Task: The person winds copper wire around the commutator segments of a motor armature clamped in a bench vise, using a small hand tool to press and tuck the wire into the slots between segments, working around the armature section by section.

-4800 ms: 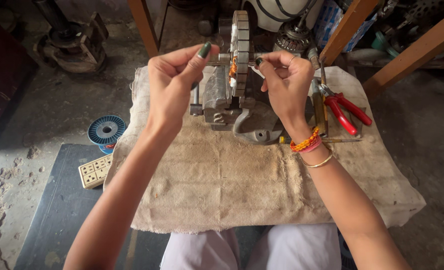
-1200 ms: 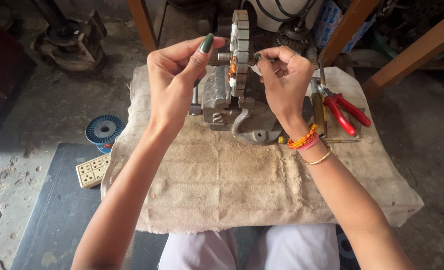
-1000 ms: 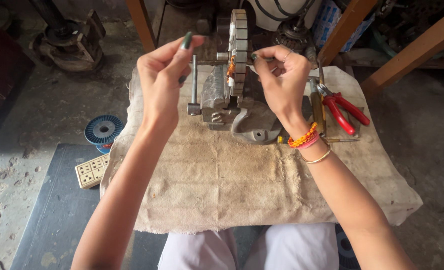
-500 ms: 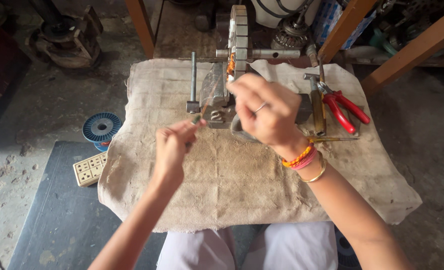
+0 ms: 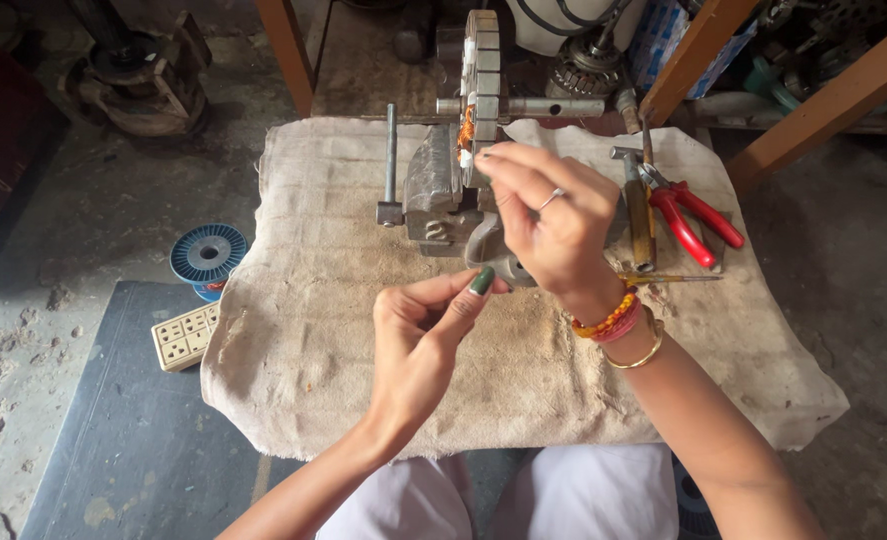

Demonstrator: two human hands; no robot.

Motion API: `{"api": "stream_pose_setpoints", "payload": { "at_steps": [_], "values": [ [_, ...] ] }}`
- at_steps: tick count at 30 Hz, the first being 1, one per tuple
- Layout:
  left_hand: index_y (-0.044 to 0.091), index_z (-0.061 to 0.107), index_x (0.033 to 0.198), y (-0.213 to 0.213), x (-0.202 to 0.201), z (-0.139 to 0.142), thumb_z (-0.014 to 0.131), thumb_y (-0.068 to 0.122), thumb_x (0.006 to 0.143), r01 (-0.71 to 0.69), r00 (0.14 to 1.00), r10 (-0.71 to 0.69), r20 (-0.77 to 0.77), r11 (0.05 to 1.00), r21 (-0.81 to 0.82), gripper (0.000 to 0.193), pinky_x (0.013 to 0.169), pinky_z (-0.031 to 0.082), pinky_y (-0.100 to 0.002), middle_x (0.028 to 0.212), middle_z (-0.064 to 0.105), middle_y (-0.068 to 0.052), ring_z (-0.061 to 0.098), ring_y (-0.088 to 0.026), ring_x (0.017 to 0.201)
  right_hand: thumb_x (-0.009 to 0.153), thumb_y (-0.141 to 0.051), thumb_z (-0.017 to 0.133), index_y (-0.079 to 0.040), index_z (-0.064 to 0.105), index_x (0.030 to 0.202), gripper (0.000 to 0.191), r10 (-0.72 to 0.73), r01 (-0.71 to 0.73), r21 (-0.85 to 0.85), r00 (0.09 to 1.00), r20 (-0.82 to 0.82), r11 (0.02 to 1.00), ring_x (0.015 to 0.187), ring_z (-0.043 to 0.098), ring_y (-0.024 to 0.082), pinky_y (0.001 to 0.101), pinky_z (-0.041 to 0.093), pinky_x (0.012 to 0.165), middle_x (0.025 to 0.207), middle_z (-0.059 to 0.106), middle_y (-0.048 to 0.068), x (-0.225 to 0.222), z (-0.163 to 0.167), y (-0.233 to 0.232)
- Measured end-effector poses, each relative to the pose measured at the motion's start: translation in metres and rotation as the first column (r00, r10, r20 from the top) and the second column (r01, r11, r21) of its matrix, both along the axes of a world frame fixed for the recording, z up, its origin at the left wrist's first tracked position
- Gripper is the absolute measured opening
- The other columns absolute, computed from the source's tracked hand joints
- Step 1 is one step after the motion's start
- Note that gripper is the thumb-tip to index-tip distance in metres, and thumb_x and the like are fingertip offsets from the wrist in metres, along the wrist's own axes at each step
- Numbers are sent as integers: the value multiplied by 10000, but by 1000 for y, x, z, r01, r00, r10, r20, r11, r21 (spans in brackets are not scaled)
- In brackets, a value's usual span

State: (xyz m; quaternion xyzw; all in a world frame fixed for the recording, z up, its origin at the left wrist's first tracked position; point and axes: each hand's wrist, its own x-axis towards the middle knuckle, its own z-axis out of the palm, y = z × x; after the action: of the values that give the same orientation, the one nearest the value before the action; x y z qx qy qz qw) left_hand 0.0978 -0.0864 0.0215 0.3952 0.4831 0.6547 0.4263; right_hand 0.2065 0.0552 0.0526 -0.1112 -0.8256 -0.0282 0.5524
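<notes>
The right hand (image 5: pixel 553 215) pinches its fingertips at the edge of the stator ring (image 5: pixel 481 70), which stands upright in the grey bench vise (image 5: pixel 438 190). The left hand (image 5: pixel 418 345) is lower, over open burlap cloth (image 5: pixel 303 300), thumb and forefinger pinched; what they grasp I cannot tell. Red pliers (image 5: pixel 693 210) lie right.

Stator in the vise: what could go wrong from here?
1. The right hand works at the copper winding on the stator; the left hand is drawn back toward the body, so a hard pull could snap or kink any fine wire between them.
2. The vise sits on loose cloth; it may shift.
3. The right forearm passes close to the red pliers and screwdriver; it may knock them.
</notes>
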Motion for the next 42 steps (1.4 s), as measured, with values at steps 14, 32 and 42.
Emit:
{"api": "stream_pose_setpoints", "payload": {
  "at_steps": [14,32,42],
  "values": [
    [65,791,1062,40,-28,30,660,197,993,22,987,6,-159,984,175,198,431,319,-241,667,707,22,442,-11,474,990,-6,680,48,733,1065,107,133,-396,-614,894,-428,683,704,661,67,205,549,638,904,742,52,-2,-27,60],
    [81,757,1116,90,-109,8,550,177,1030,-101,988,86,124,988,116,243,481,181,-243,591,363,108,277,-33,525,951,-10,701,16,781,1026,112,38,-171,-644,976,-216,746,611,614,34,179,434,538,775,728,34,-10,-23,68],
    [79,764,884,46,-78,-49,577,157,981,-57,987,84,139,980,-192,225,495,186,-271,522,372,76,250,-75,494,947,30,709,-51,759,1092,173,-60,48,-138,995,-79,989,750,656,116,255,479,616,1047,744,64,-1,-15,21]
  ]
}}
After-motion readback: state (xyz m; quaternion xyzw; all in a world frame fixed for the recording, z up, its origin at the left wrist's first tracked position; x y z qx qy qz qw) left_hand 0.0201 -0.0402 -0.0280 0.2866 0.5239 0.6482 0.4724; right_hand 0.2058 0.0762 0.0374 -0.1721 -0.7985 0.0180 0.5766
